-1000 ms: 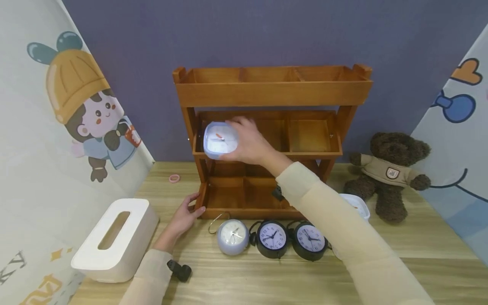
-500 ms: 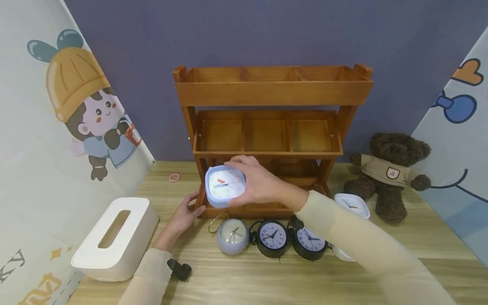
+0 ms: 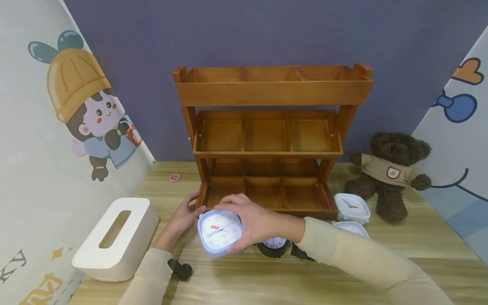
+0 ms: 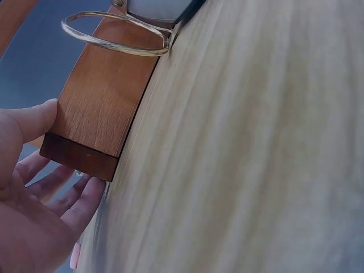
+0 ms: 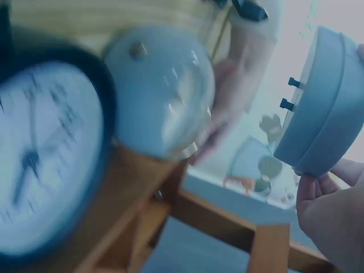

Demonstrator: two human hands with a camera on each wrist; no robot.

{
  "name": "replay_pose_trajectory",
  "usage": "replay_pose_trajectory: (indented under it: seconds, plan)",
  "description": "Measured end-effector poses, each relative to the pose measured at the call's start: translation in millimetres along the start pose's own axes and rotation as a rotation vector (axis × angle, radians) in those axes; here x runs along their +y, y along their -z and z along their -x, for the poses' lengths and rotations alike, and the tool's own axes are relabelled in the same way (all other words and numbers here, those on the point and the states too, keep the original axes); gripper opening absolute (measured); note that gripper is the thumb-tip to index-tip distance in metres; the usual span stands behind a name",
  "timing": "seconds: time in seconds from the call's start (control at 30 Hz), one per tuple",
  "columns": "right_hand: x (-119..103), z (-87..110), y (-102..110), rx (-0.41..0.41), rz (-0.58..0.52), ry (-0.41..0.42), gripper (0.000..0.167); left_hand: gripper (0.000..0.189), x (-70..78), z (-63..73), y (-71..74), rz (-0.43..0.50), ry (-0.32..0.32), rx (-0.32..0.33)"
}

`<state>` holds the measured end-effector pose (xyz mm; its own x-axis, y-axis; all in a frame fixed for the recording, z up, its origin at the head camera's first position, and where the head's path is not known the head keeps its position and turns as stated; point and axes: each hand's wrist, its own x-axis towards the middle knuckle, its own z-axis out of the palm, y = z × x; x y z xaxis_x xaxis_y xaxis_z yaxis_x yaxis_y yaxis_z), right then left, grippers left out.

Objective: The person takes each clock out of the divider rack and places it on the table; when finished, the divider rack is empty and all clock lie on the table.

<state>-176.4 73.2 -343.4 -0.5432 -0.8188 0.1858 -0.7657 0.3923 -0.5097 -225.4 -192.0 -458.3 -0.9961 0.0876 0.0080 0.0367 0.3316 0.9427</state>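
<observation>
My right hand [image 3: 251, 222] grips a square light-blue alarm clock [image 3: 219, 232] by its right side, off the table in front of the shelf. Its white face with an orange hand points up toward me; in the right wrist view the clock's back knobs show. My left hand [image 3: 186, 218] holds the lower left corner of the wooden shelf [image 3: 272, 94]. Close up, the thumb lies on one side of the board [image 4: 108, 91] with the fingers round its end. A rounded clock [image 5: 153, 94] and a black clock [image 3: 273, 253] stand near my right hand, partly hidden in the head view.
Two white alarm clocks [image 3: 352, 207] sit by the shelf's right end, below a brown teddy bear [image 3: 392, 169]. At the left stands a white tissue box [image 3: 114, 241], with a pink ring [image 3: 174, 178] behind it. A metal ring [image 4: 114, 42] shows near the board.
My right hand has brought the light-blue clock down from the middle tier toward me, in front of the bottom tier. The left hand has stayed on the shelf corner.
</observation>
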Motion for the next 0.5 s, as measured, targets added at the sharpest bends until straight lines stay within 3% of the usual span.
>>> replay_pose_trajectory:
  seconds: [0.23, 0.5]
  plan:
    - [-3.8, 10.2, -31.3, -0.092, -0.046, 0.019, 0.093, 0.06, 2.6, -0.1, 1.8, -0.039, 0.011, 0.002]
    - [-2.2, 17.4, -65.4, -0.098, 0.053, 0.057, 0.093, 0.06, 1.5, 1.6, 0.6, -0.053, 0.019, 0.008]
